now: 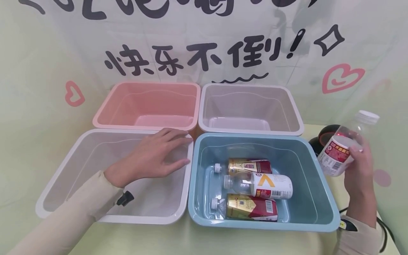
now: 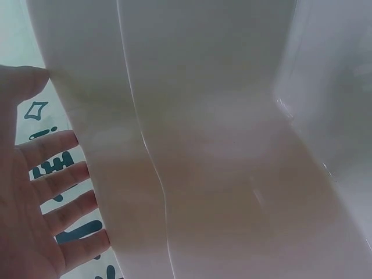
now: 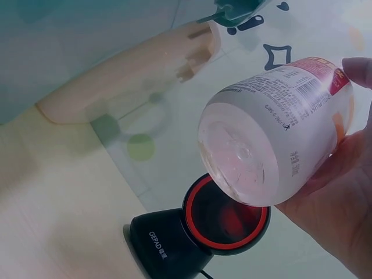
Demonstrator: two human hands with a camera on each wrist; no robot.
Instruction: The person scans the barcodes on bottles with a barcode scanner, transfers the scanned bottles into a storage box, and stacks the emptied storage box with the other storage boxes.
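My right hand [image 1: 361,170] grips a clear plastic bottle [image 1: 338,154] with a white cap and a white-and-red label. The bottle is tilted, cap up and away to the right. In the right wrist view its base faces the camera, above a black barcode scanner [image 3: 197,226] with a red ring. My left hand [image 1: 156,154] reaches over the white bin [image 1: 111,221], its extended fingertips [image 2: 96,203] touching the rim. In the blue bin [image 1: 313,166] lie a clear bottle with a white label [image 1: 274,186] and two gold-and-red labelled bottles [image 1: 248,207], all on their sides.
A pink bin [image 1: 149,101] and a pale grey-lilac bin [image 1: 248,106] stand behind the two front bins. Behind them is a wall sheet with dark lettering [image 1: 204,56]. A black cable [image 1: 384,230] runs near my right sleeve.
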